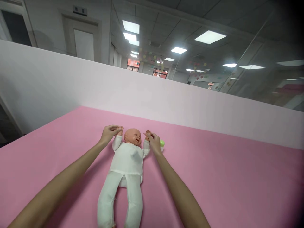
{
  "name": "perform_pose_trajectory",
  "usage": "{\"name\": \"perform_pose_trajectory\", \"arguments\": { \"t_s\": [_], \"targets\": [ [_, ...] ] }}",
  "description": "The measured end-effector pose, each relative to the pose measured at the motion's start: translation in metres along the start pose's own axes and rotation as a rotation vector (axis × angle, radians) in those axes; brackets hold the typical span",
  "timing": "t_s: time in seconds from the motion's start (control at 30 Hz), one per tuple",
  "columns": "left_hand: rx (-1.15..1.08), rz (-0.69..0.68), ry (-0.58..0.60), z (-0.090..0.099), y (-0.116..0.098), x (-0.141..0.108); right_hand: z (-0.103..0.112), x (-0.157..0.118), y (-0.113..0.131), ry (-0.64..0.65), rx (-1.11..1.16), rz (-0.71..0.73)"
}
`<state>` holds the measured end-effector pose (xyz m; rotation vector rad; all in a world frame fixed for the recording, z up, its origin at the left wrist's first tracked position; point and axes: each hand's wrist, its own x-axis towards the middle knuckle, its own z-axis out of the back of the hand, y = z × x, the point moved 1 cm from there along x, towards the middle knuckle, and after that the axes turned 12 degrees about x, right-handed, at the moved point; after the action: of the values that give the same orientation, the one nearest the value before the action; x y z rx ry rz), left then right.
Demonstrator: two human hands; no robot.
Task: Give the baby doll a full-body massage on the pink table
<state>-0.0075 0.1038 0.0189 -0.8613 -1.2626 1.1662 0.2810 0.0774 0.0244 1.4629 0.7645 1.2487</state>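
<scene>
Left hand (109,133) and right hand (154,142) pinched shut on the tiny hands of a white-suited vinyl baby doll (125,158) lying face-up on the pink-covered bench (213,177); uneven pull could slip a pinch, and the right wrist could knock the small rounded green object (162,143) just beside it

A: Where does this view sit?
B: On the person's head, facing forward and down.
A: And the hands?
B: Mid-frame, fairly close below it: left hand (109,133) and right hand (154,141), with the room beyond them.
</scene>
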Motion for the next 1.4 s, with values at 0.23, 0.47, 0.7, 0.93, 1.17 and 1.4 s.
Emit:
{"name": "perform_pose_trajectory", "arguments": {
  "t_s": [0.23,0.47,0.7,0.93,1.17,1.4],
  "targets": [
    [0.136,0.355,0.001,-0.028,0.059,0.034,-0.021,0.020,-0.055,-0.058,-0.110,-0.242],
    [0.129,0.395,0.033,-0.020,0.073,0.036,-0.022,0.021,-0.069,-0.045,-0.153,-0.279],
    [0.028,0.088,0.079,0.030,0.023,0.008,0.005,-0.006,-0.019,0.054,-0.011,0.012],
    [0.165,-0.191,0.509,0.081,0.007,-0.065,0.052,-0.085,0.018,0.448,-0.058,0.061],
    [0.181,-0.310,0.810,0.077,0.030,-0.115,0.073,-0.143,0.011,0.710,-0.112,0.063],
    [0.155,-0.237,0.667,0.079,0.018,-0.106,0.072,-0.126,0.011,0.610,-0.069,0.090]
  ]
}}
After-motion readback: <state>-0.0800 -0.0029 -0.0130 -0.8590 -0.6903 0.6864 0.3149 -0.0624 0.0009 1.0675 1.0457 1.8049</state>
